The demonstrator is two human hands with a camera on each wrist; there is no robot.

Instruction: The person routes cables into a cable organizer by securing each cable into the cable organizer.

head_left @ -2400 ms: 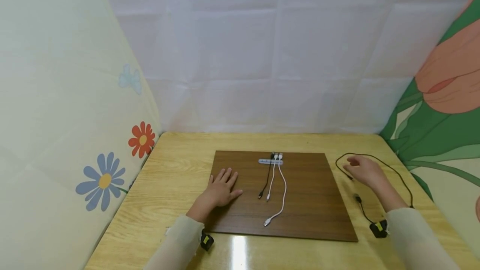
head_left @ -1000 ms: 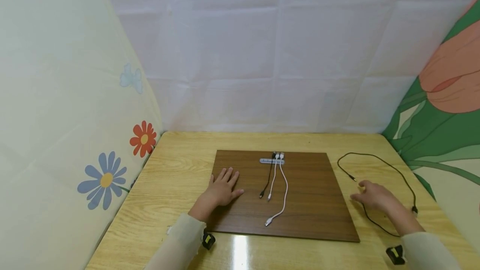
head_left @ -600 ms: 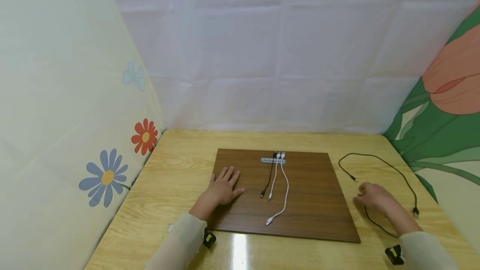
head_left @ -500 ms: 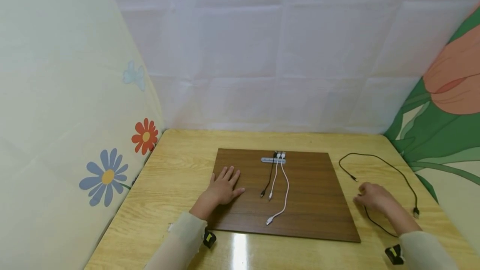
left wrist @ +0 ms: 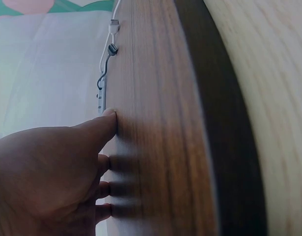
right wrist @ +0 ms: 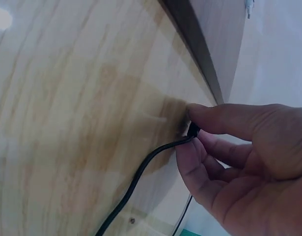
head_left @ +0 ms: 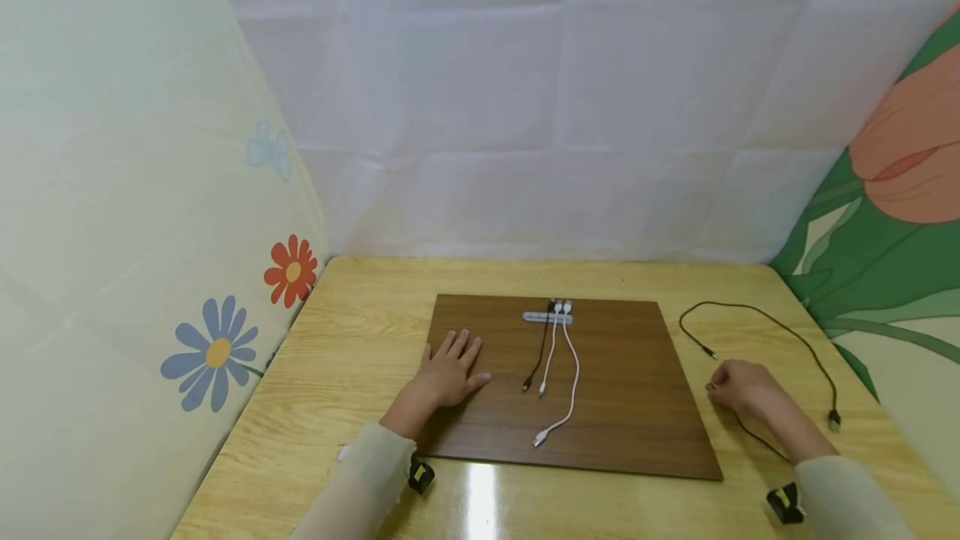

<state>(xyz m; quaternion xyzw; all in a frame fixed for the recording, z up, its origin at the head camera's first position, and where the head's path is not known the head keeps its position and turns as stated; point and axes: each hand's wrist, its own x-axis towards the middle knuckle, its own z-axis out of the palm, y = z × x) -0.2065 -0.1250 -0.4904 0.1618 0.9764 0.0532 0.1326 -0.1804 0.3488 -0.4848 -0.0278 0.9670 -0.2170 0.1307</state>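
My left hand (head_left: 444,377) lies flat with spread fingers on the left part of a dark brown wooden board (head_left: 622,390). To the board's right, my right hand (head_left: 746,390) pinches the black plug (right wrist: 193,130) of a short black cable (right wrist: 136,177) between thumb and fingers; its cord trails back under the wrist. A light grey cable clip strip (head_left: 534,317) sits near the board's far edge. Held there are a black cable (head_left: 538,357), a shorter white cable (head_left: 551,355) and a longer white cable (head_left: 576,373), their loose ends running toward me.
A longer black cable (head_left: 787,327) curves over the light wooden table (head_left: 375,298) beyond the right hand. Its thin tip lies just past the fingers and its USB plug (head_left: 834,419) lies farther right. A white cloth (head_left: 487,107) hangs behind, with flower-patterned cloths at both sides.
My right hand has come down from beside the longer black cable's tip to the short black cable and now pinches its plug, slightly farther forward than half a second ago. The left hand stays put.
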